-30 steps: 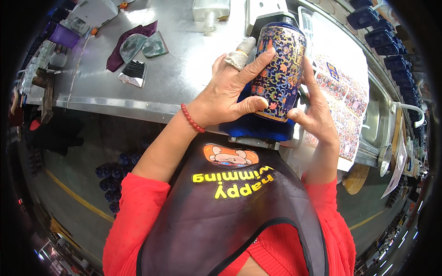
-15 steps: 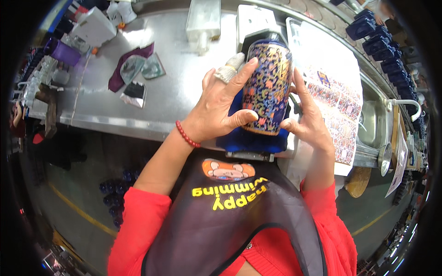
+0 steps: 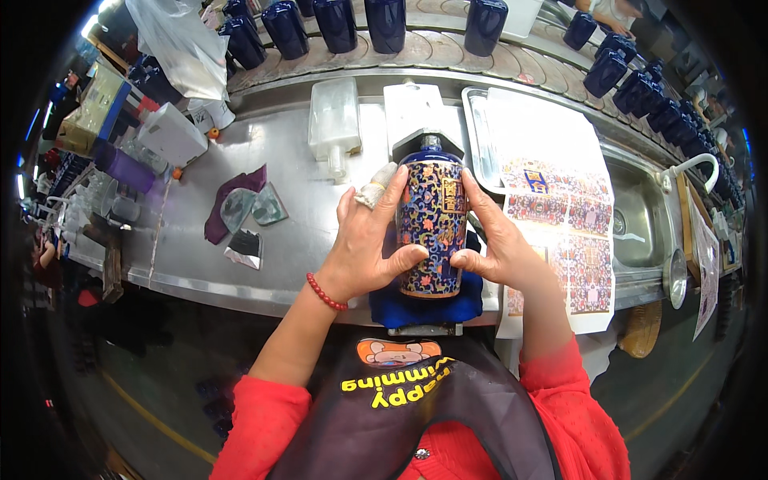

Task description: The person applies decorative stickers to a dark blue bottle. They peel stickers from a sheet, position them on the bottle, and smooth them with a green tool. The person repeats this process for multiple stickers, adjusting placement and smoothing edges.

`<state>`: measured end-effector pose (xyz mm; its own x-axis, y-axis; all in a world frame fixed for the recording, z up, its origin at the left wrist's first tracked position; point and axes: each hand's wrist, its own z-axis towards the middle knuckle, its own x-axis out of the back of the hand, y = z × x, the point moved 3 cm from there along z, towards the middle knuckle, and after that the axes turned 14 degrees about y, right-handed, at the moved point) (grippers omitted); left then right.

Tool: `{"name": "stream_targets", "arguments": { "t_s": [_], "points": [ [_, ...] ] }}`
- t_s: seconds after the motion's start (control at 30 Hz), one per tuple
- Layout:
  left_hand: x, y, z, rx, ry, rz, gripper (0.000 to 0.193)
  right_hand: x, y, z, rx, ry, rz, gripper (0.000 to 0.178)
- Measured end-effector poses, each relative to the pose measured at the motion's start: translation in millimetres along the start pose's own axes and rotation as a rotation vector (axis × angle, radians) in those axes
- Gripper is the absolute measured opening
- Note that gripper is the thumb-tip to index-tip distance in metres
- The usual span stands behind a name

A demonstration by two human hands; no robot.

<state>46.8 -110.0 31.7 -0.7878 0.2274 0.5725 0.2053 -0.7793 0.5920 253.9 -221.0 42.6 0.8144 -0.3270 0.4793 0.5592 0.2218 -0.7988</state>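
Note:
A dark blue bottle (image 3: 428,248) with a colourful floral pattern and a gold-framed panel lies in front of me, its neck pointing away. My left hand (image 3: 356,248) is on its left side, the thumb and fingers against the pattern; a pale wrap (image 3: 374,188) covers one finger. Along the opposite side my right hand (image 3: 504,244) has its fingertips and thumb on the bottle. Beneath it is a blue padded rest (image 3: 384,300), and a dark angular support (image 3: 452,150) stands behind the neck. Printed decal sheets (image 3: 588,224) with similar patterns lie to the right.
A clear rectangular bottle (image 3: 333,120) lies behind my left hand. Purple and grey cloth scraps (image 3: 240,204) are on the metal table (image 3: 188,252). Plain blue bottles (image 3: 387,24) line a conveyor (image 3: 436,52) at the back. A sink (image 3: 638,212) with a tap is at right.
The bottle has turned between my hands, and its gold-framed panel now shows. My right fingers have come onto its side. The view has tilted up, bringing the conveyor into sight.

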Motion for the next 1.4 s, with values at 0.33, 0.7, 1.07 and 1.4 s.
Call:
{"name": "stream_targets", "arguments": {
  "t_s": [0.33, 0.7, 1.07, 1.4],
  "points": [
    [-3, -2, -2, 0.024, -0.015, -0.031, 0.107, -1, 4, -1, -0.051, -0.029, 0.016, 0.115],
    [4, 48, -40, -0.035, -0.037, 0.154, 0.129, 3, 9, -20, -0.158, 0.066, 0.08, 0.129],
    [0, 11, -41, 0.07, 0.028, -0.157, 0.103, 13, -21, -8, -0.034, 0.153, -0.023, 0.082],
    [-9, -1, 1, 0.094, 0.136, -0.184, 0.079, -1, -20, 0, 0.029, 0.145, -0.273, 0.071]
  ]
}}
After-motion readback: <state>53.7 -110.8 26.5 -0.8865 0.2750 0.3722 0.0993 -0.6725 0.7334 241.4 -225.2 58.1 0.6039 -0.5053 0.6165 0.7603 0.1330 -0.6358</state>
